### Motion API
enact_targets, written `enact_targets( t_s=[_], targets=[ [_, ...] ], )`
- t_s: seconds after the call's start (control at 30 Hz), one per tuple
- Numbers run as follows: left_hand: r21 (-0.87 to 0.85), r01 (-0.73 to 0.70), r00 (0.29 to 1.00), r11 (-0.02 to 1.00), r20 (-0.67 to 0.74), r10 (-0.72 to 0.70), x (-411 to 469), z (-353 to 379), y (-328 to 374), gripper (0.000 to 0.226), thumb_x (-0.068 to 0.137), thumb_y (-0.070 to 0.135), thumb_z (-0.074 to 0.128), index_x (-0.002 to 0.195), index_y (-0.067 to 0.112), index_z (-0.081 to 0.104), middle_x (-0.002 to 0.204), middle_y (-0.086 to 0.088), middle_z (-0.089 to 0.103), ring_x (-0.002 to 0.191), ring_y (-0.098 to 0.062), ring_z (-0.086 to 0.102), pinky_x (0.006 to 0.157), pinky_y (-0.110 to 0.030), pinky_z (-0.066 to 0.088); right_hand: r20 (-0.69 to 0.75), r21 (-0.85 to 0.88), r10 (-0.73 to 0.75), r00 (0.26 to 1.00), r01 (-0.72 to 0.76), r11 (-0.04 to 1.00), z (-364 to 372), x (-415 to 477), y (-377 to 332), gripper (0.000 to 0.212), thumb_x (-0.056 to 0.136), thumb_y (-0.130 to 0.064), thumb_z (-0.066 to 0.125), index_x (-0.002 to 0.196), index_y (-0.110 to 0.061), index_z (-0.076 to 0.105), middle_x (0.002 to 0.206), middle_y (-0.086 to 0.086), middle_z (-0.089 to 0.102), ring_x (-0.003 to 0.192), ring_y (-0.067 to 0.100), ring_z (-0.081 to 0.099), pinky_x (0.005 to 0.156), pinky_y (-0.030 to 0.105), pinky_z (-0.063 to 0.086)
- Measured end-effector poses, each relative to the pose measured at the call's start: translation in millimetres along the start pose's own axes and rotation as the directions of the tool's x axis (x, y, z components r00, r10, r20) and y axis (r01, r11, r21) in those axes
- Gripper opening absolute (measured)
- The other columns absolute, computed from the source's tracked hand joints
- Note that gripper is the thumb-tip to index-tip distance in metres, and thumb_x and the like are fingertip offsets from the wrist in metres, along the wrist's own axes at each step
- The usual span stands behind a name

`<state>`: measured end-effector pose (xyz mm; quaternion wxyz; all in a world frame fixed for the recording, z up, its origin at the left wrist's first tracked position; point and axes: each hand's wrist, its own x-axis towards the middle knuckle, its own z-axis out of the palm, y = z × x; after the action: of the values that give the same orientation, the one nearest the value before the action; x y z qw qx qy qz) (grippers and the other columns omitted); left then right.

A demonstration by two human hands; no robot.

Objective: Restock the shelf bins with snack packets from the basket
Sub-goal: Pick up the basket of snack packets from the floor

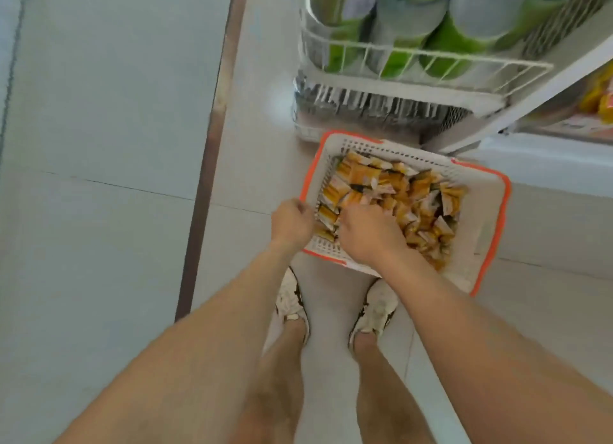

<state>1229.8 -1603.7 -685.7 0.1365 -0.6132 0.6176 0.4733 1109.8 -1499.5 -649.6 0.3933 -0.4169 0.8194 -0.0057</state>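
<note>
Honestly, the basket [485, 211] sits on the floor [252, 164] below the shelf bins [414, 62], left hand [292, 223] gripping its rim, right hand [368, 234] dug in and curled round some snack packets [418, 201]. Overfill that fistful and slick packets likely spill on the way up.

Right hand [368, 236] fingertips lost among packets [418, 194]; green canisters [447, 42] cropped at top

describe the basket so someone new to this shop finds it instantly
On the tiled floor, below the white wire rack of green canisters, sits the basket. It is white perforated plastic holding orange snack packets; its orange rim sets it apart.
</note>
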Motion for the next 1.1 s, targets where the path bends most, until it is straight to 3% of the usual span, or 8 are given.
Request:
enact_targets(
  t_s=[0.17, 0.33, 0.47, 0.6, 0.7, 0.87, 0.97, 1.1],
  targets=[
    [0.131, -0.078, 0.985, 0.988, -0.144, 0.097, 76.9, 50.6, -31.8, 0.044, 0.097, 0.007, 0.051, 0.141, 0.01, 0.055, 0.137, -0.013, 0.059, 0.127, -0.034, 0.054, 0.102, -0.04, 0.045, -0.029, 0.173, 0.058, 0.998, -0.052, 0.984, 54.6, 66.9, 29.9, 0.008, 0.092, -0.019, 0.047, 0.088, -0.017, 0.053, 0.09, 0.009, 0.06, 0.082, 0.033, 0.061, 0.061, 0.038, 0.048],
    [0.23, -0.047, 0.965, 0.972, -0.242, 0.104, 96.5, 69.9, -48.9, 0.026, 0.099, 0.013, 0.055, 0.124, 0.016, 0.058, 0.12, -0.005, 0.063, 0.112, -0.028, 0.06, 0.081, -0.036, 0.045, -0.005, 0.296, 0.136, 0.991, -0.128, 0.947, 90.7, 82.8, 54.6, 0.023, 0.096, -0.018, 0.051, 0.113, -0.009, 0.064, 0.103, 0.011, 0.068, 0.093, 0.032, 0.063, 0.079, 0.045, 0.056],
    [0.192, -0.181, 0.896, 0.964, -0.372, 0.243, 52.9, 74.3, -25.8, 0.019, 0.098, 0.03, 0.061, 0.108, 0.02, 0.049, 0.099, 0.004, 0.06, 0.09, -0.02, 0.061, 0.075, -0.043, 0.054, -0.044, 0.576, 0.335, 0.941, -0.25, 0.779, 91.2, 54.1, 72.1, 0.026, 0.1, -0.017, 0.051, 0.125, -0.016, 0.06, 0.078, -0.002, 0.061, 0.066, 0.015, 0.061, 0.057, 0.032, 0.048],
    [-0.005, -0.382, 0.913, 0.924, -0.156, 0.377, -5.4, 104.2, 8.9, 0.017, 0.103, 0.036, 0.056, 0.103, 0.023, 0.046, 0.07, 0.005, 0.058, 0.059, -0.013, 0.057, 0.054, -0.038, 0.046, -0.066, 0.606, 0.418, 0.906, -0.296, 0.738, 83.9, 4.1, 106.0, 0.032, 0.1, -0.018, 0.053, 0.132, -0.018, 0.055, 0.079, 0.002, 0.067, 0.069, 0.015, 0.064, 0.064, 0.035, 0.055],
    [-0.144, -0.442, 0.889, 0.886, 0.064, 0.454, -28.3, 143.0, 26.9, 0.009, 0.107, 0.032, 0.047, 0.114, 0.026, 0.047, 0.072, -0.003, 0.058, 0.057, -0.025, 0.055, 0.055, -0.054, 0.051, -0.139, 0.679, 0.524, 0.84, -0.305, 0.668, 80.1, -21.3, 148.8, 0.027, 0.098, -0.013, 0.053, 0.123, -0.017, 0.063, 0.079, -0.005, 0.066, 0.07, 0.011, 0.063, 0.059, 0.027, 0.051],
    [-0.202, -0.352, 0.899, 0.914, 0.2, 0.39, -31.5, 203.2, 38.5, 0.01, 0.106, 0.022, 0.049, 0.116, 0.024, 0.053, 0.084, -0.02, 0.062, 0.066, -0.04, 0.059, 0.056, -0.059, 0.053, -0.12, 0.84, 0.917, 0.381, -0.454, 0.298, 90.2, -29.7, 233.6, 0.052, 0.094, -0.003, 0.05, 0.145, -0.014, 0.049, 0.14, 0.01, 0.054, 0.128, 0.03, 0.055, 0.104, 0.042, 0.048],
    [-0.176, -0.344, 0.903, 0.922, 0.207, 0.376, -27.7, 219.8, 38.4, 0.007, 0.106, 0.022, 0.053, 0.112, 0.023, 0.057, 0.091, -0.012, 0.067, 0.073, -0.037, 0.066, 0.066, -0.058, 0.058, 0.112, 0.852, 0.876, 0.469, -0.499, 0.158, 107.6, -20.8, 268.8, 0.077, 0.096, -0.005, 0.047, 0.164, -0.019, 0.013, 0.164, 0.012, 0.03, 0.149, 0.033, 0.034, 0.12, 0.047, 0.033],
    [-0.165, -0.307, 0.916, 0.938, 0.217, 0.338, -32.3, 220.8, 45.6, 0.012, 0.107, 0.018, 0.053, 0.118, 0.018, 0.058, 0.097, -0.005, 0.07, 0.08, -0.025, 0.071, 0.077, -0.044, 0.063, 0.023, 0.85, 0.875, 0.484, -0.47, 0.238, 114.9, -28.4, 274.6, 0.064, 0.093, -0.011, 0.054, 0.154, -0.015, 0.035, 0.143, 0.014, 0.055, 0.129, 0.034, 0.055, 0.105, 0.044, 0.05]
  ],
)
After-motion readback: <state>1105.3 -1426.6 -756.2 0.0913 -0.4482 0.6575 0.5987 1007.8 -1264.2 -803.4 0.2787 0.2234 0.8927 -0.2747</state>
